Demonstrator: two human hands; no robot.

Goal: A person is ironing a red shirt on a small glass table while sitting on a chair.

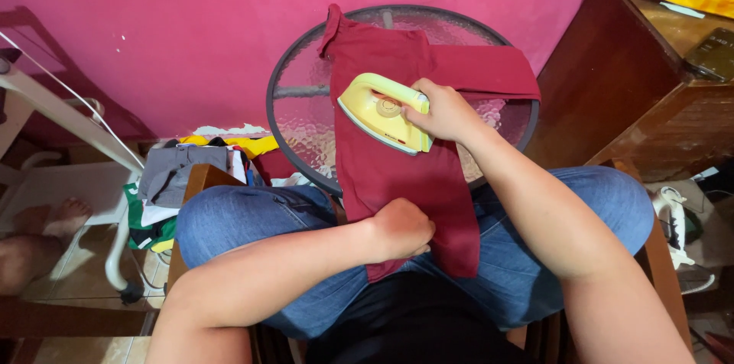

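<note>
Maroon shirt (pixel 397 173) drapes from the round glass bench (pixel 298 115) onto the lap, mid-ironing. Right hand (pixel 447 113) fingers clamp the yellow iron's (pixel 381 113) handle; left hand (pixel 401 228) pinches the near hem taut.

Garment's (pixel 413 173) lower hem perhaps hidden under left hand (pixel 401 228).

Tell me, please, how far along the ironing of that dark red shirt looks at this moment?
In hand: the right hand presses the yellow iron on the middle of the dark red shirt, spread over the round glass table, while the left hand pins its lower end on the lap. Nothing shows which parts are finished. Left: a heap of clothes waits beside the knee.
</note>
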